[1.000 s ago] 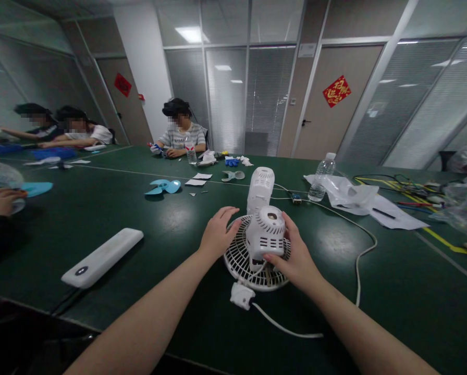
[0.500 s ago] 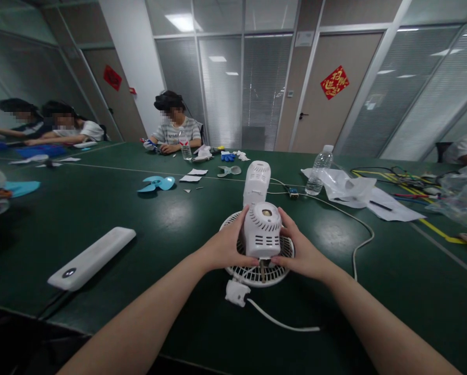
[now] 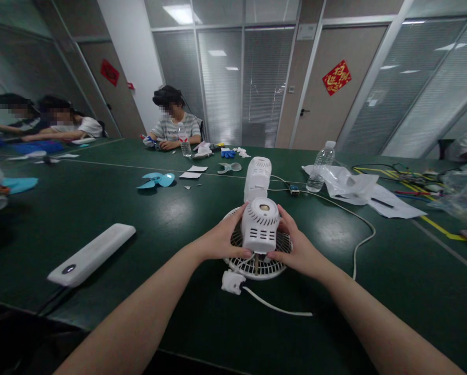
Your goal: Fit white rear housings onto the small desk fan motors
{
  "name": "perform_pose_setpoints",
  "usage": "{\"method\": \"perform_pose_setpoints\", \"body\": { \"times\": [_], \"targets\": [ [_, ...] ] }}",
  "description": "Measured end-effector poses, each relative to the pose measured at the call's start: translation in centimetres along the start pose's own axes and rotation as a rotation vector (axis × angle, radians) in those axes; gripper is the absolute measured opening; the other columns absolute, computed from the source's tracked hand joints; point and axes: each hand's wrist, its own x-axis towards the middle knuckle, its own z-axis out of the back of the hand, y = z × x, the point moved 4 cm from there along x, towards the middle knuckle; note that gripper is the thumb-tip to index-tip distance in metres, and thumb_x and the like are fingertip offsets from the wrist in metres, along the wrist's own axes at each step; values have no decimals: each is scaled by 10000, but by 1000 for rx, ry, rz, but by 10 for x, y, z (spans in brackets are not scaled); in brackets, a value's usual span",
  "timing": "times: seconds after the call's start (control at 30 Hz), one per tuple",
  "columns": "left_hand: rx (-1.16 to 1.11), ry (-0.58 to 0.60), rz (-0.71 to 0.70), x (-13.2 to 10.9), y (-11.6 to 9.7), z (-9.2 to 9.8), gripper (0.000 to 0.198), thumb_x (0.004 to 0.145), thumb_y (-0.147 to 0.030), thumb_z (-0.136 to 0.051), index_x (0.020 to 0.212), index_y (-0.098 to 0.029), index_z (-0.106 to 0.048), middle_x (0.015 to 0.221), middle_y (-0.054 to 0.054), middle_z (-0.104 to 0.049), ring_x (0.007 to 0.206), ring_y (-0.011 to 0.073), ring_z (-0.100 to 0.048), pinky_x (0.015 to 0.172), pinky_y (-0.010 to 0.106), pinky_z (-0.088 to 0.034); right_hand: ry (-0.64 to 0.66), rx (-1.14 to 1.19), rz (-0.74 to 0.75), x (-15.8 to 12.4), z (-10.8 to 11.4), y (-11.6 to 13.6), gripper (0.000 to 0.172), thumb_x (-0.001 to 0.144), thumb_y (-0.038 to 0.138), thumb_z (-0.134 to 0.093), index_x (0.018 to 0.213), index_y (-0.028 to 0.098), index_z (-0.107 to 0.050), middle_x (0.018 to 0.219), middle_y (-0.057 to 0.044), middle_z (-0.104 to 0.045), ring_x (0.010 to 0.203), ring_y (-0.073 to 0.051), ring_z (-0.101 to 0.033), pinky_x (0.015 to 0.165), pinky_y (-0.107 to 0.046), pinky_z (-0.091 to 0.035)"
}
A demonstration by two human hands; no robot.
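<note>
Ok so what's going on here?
The person's left hand and right hand clasp a white vented housing from either side, above a round white grille on the green table. A blue fan blade lies apart, farther off to the left. Across the table, a co-worker in a striped top sits with head bent.

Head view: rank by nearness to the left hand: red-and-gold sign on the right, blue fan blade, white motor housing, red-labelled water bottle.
1. White motor housing: held, at the left hand's right.
2. Blue fan blade: ahead, left.
3. Red-labelled water bottle: farther ahead, left.
4. Red-and-gold sign: farthest, right.
</note>
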Motion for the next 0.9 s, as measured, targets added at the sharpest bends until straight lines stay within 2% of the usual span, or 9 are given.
{"method": "perform_pose_setpoints", "body": {
  "times": [0.23,0.4,0.63,0.8,0.9],
  "targets": [
    [-3,11,13,1,-1,-1,1136,599,-361,-811,1489,-263,-112,1536,142,-236,1390,373,-272,1112,605,-247,0,21,25,0,2,-6,1091,678,299,-803,1484,342,-69,1425,-106,-418,1299,-305,-428,1086,-594,-289],
    [-8,31,32,1,-5,0,1081,596,-354,-801,1476,-269,-177,1500,138,-315,1357,378,-330,1096,601,-281,10,51,42,0,2,-9,1107,668,293,-813,1482,339,-64,1429,-106,-410,1314,-303,-409,1099,-594,-267],
    [33,27,35,2,0,-1,1057,601,-367,-791,1470,-248,-201,1491,144,-321,1353,379,-330,1090,591,-299,19,86,97,1,2,-10,985,756,330,-747,1477,357,-77,1527,-87,-247,1336,-300,-378,1092,-564,-302],
    [-25,64,64,2,7,2,937,668,-344,-746,1455,-306,-239,1501,105,-275,1346,353,-348,1086,550,-343,-24,85,96,2,0,-12,979,743,296,-755,1469,377,-103,1519,-59,-280,1335,-292,-380,1095,-561,-298],
    [-15,64,83,3,8,3,939,668,-336,-746,1455,-306,-235,1488,108,-287,1328,345,-373,1081,547,-351,-32,74,80,1,-1,-12,977,743,281,-752,1469,381,-106,1509,-59,-301,1326,-296,-392,1090,-573,-297]
  ]
}}
